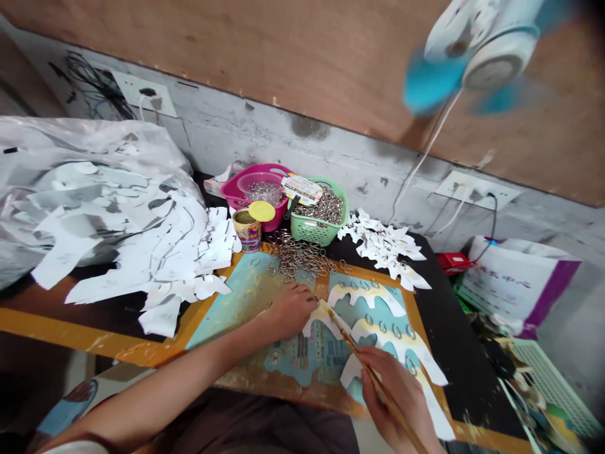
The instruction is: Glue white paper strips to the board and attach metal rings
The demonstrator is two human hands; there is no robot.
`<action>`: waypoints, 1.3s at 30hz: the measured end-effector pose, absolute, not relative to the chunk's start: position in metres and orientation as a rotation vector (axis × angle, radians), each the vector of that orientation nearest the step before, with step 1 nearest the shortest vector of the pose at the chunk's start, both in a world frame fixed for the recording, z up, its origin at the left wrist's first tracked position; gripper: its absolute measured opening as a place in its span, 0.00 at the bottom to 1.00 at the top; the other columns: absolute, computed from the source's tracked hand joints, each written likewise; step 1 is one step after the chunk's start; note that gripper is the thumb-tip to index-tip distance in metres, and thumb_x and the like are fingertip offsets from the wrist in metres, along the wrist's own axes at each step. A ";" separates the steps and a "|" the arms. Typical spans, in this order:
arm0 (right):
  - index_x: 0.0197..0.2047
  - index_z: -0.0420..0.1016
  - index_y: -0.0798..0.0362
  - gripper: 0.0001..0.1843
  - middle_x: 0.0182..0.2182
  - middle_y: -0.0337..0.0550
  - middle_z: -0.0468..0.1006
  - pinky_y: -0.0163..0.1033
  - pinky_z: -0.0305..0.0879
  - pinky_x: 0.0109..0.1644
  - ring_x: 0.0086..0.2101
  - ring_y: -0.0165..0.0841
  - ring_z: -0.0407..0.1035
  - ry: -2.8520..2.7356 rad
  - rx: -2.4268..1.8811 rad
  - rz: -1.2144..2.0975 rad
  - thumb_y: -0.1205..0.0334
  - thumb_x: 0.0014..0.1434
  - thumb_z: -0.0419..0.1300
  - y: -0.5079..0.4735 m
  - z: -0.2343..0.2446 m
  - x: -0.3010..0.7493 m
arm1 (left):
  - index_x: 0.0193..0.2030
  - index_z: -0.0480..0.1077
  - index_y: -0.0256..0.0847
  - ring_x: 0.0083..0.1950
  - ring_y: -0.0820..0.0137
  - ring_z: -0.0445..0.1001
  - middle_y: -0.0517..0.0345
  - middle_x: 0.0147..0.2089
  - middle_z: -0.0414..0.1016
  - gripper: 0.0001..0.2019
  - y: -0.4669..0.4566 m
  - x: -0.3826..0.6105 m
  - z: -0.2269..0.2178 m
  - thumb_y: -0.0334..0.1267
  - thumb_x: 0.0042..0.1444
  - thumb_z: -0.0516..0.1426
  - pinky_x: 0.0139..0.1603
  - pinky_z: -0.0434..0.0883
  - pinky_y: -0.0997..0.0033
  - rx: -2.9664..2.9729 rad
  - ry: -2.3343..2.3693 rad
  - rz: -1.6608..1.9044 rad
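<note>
My right hand (pixel 392 397) grips a thin wooden-handled brush (pixel 378 375), whose tip rests on a white paper cutout (pixel 324 318). My left hand (pixel 290 309) lies just left of the brush tip, its fingertips on that cutout's edge. Further white scalloped cutouts (pixel 378 337) lie across a blue and orange painted board (pixel 246 296), with small metal rings (pixel 382 326) set along them. A loose heap of metal rings (pixel 295 255) sits at the board's far edge. A small glue tin (pixel 246 230) stands beyond it, beside a yellow lid (pixel 261 210).
A green basket of rings (pixel 317 217) and a pink basket (pixel 255 189) stand by the wall. Piled white cutouts (pixel 127 214) cover a plastic sheet at left, and more lie at right (pixel 382 243). A blue-bladed fan (pixel 477 53) hangs above; a white sack (pixel 515 284) sits at right.
</note>
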State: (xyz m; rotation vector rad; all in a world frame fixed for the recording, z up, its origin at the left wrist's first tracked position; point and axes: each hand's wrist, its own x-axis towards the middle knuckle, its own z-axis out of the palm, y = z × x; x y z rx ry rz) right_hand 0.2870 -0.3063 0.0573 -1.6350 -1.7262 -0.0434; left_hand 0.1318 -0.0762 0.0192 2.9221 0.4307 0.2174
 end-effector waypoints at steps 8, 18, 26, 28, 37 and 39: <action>0.45 0.76 0.51 0.07 0.40 0.47 0.81 0.36 0.77 0.41 0.38 0.36 0.79 -1.400 -1.697 -0.253 0.65 0.64 0.58 -0.297 0.062 0.293 | 0.44 0.76 0.38 0.51 0.58 0.73 0.50 0.46 0.79 0.09 -0.077 0.132 0.019 0.28 0.60 0.56 0.52 0.64 0.58 2.941 0.423 0.198; 0.44 0.73 0.51 0.05 0.36 0.42 0.80 0.31 0.75 0.38 0.34 0.31 0.78 -1.490 -1.659 -0.247 0.67 0.64 0.58 -0.270 0.061 0.290 | 0.42 0.76 0.39 0.51 0.58 0.73 0.49 0.45 0.78 0.07 -0.076 0.131 0.015 0.30 0.59 0.57 0.52 0.65 0.56 2.951 0.425 0.222; 0.42 0.74 0.50 0.05 0.35 0.42 0.80 0.31 0.74 0.35 0.32 0.32 0.78 -1.481 -1.696 -0.192 0.66 0.65 0.58 -0.269 0.061 0.289 | 0.44 0.75 0.40 0.50 0.57 0.72 0.49 0.45 0.78 0.09 -0.077 0.130 0.015 0.30 0.59 0.56 0.52 0.65 0.55 2.935 0.422 0.236; 0.44 0.74 0.51 0.05 0.36 0.43 0.81 0.33 0.74 0.38 0.34 0.33 0.78 -1.494 -1.668 -0.166 0.66 0.65 0.58 -0.269 0.060 0.289 | 0.44 0.76 0.40 0.50 0.57 0.72 0.49 0.45 0.78 0.09 -0.077 0.130 0.015 0.29 0.58 0.56 0.51 0.65 0.56 2.930 0.428 0.239; 0.42 0.74 0.50 0.05 0.35 0.41 0.80 0.30 0.73 0.36 0.33 0.31 0.77 -1.520 -1.658 -0.082 0.66 0.65 0.57 -0.267 0.066 0.291 | 0.43 0.76 0.41 0.51 0.59 0.72 0.51 0.47 0.77 0.10 -0.075 0.129 0.015 0.28 0.58 0.57 0.53 0.65 0.57 2.896 0.456 0.257; 0.41 0.75 0.50 0.05 0.34 0.41 0.80 0.29 0.72 0.33 0.31 0.31 0.77 -1.522 -1.677 -0.054 0.65 0.65 0.57 -0.272 0.069 0.295 | 0.44 0.76 0.41 0.51 0.58 0.72 0.50 0.47 0.77 0.11 -0.075 0.130 0.014 0.28 0.58 0.57 0.53 0.65 0.57 2.890 0.469 0.260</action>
